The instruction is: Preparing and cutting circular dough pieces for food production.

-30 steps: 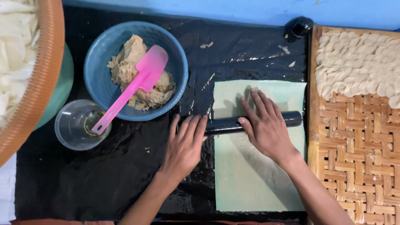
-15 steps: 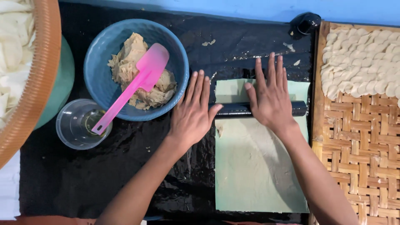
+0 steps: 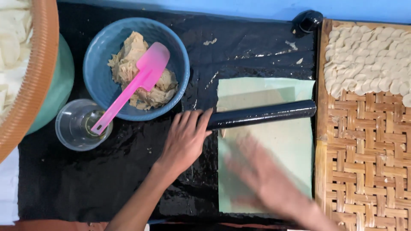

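Observation:
A black rolling pin (image 3: 262, 114) lies across a pale green sheet of flattened dough (image 3: 278, 145) on the black plastic-covered work surface (image 3: 85, 184). My left hand (image 3: 186, 139) rests flat with its fingers over the pin's left end. My right hand (image 3: 267, 182) is blurred with motion, off the pin, above the lower part of the sheet with nothing in it.
A blue bowl (image 3: 98, 81) holds beige dough and a pink spatula (image 3: 130, 87). A clear cup (image 3: 79, 124) stands beside it. A woven bamboo tray (image 3: 368, 158) with several small dough rounds (image 3: 368, 64) lies at right. An orange-rimmed basket (image 3: 38, 72) sits at left.
Both hands rolled the pin away along the sheet, then back. My right hand has come off the pin and swept toward me; my left hand stays on the pin's left end.

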